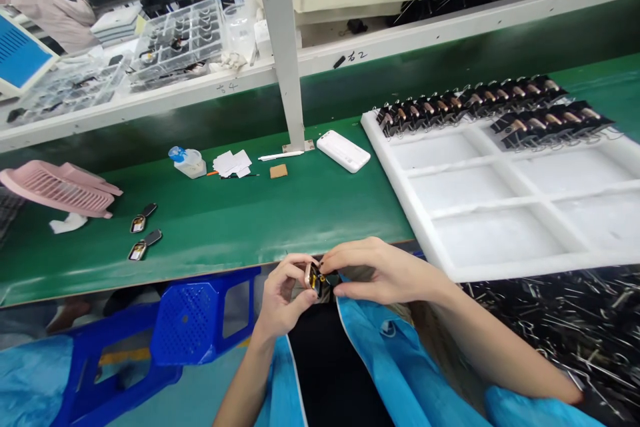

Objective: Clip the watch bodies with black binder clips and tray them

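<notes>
Close to my body, at the front edge of the green bench, my left hand (pixel 289 290) grips the gold case of an opened smartwatch (pixel 313 278). Yellow and dark parts show inside the case, which is tilted. My right hand (pixel 373 271) pinches the dark screen (pixel 332 278) of the same watch between thumb and fingers, beside the case. Fingers hide part of where the two pieces meet. Two more opened watches, an upper one (pixel 139 222) and a lower one (pixel 139 251), lie on the bench at the left, each with its dark screen folded out.
A white foam tray (pixel 425 213) at the right bears rows of black binder clips (pixel 465 103) clamped on watches. Along the bench stand a bottle (pixel 189 163), paper slips (pixel 233 163), a white phone-shaped item (pixel 344 151) and a pink basket (pixel 60 188). A blue stool (pixel 185 323) is below; loose clips (pixel 565 327) fill the lower right.
</notes>
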`<state>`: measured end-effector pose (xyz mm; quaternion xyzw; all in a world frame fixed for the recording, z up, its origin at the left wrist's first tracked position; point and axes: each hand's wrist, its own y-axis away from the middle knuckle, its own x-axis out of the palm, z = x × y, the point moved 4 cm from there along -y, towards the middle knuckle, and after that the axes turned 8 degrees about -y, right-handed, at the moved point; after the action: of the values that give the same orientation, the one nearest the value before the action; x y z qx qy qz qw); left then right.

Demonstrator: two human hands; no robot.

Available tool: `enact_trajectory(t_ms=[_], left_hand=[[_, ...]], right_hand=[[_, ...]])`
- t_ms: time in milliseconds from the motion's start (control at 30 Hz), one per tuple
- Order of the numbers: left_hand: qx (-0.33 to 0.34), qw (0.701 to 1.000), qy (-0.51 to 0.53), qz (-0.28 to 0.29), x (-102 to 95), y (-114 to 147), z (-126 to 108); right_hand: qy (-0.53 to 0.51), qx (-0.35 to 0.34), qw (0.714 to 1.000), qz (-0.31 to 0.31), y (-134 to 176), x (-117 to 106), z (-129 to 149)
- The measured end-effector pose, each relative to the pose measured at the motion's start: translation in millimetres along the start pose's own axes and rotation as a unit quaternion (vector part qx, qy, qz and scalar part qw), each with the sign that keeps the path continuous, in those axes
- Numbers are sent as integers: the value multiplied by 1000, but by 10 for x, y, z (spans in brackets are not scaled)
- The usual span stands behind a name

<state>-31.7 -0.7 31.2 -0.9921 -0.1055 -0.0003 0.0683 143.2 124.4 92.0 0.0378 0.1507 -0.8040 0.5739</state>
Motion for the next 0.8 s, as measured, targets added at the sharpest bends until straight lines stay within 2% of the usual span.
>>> enact_trajectory(t_ms=[167,333,600,800], left_hand=[[0,1000,13,-19,3,9,-7],[-2,998,13,-58,-10,11,-9],[8,997,22,-73,3,-9,-28],[27,994,36,-103,33,-6,-74]], right_hand=[[11,15,998,-65,46,20,-66],[31,-52,991,-117,74,8,3],[196,-112,967,-119,81,-18,166],[184,-149,952,-193,129,131,112]])
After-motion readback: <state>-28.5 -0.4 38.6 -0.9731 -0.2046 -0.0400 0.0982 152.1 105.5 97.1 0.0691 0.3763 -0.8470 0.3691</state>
